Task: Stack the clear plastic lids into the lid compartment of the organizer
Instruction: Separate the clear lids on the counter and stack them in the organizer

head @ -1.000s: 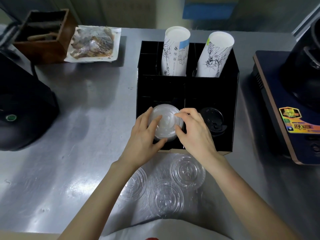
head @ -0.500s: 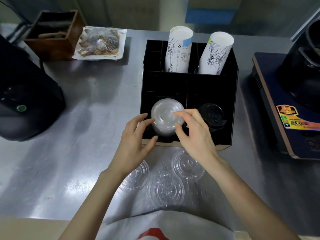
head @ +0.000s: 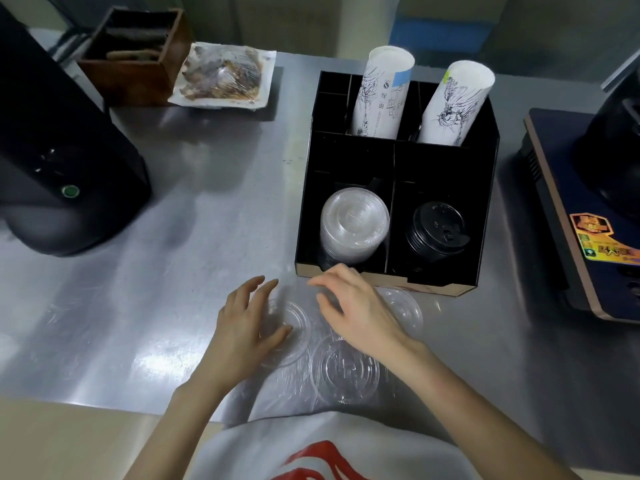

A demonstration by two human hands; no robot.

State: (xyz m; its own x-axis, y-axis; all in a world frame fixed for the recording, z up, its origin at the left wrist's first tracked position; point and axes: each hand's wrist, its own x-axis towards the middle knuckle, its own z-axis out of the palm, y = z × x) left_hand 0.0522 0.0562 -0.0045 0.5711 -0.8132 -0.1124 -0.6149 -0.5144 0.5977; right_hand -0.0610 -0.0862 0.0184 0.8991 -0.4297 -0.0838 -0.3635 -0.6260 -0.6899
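A black organizer (head: 486,202) stands on the steel counter. Its front left compartment holds a stack of clear plastic lids (head: 353,225). Three loose clear lids lie on the counter in front of it: one on the left (head: 294,327), one nearest me (head: 346,370), one on the right (head: 403,306). My left hand (head: 247,323) hovers over the left lid with fingers spread, holding nothing. My right hand (head: 356,311) is above the counter between the lids, fingers apart and empty.
Black lids (head: 437,233) fill the organizer's front right compartment; two stacks of paper cups (head: 381,95) stand in the back. A black machine (head: 52,161) sits at left, another appliance (head: 588,216) at right, a wooden box (head: 135,57) and a wrapped tray (head: 223,77) behind.
Both hands let go of the lid stack, which stays in the front left compartment, and pulled back toward me to the loose lids on the counter.
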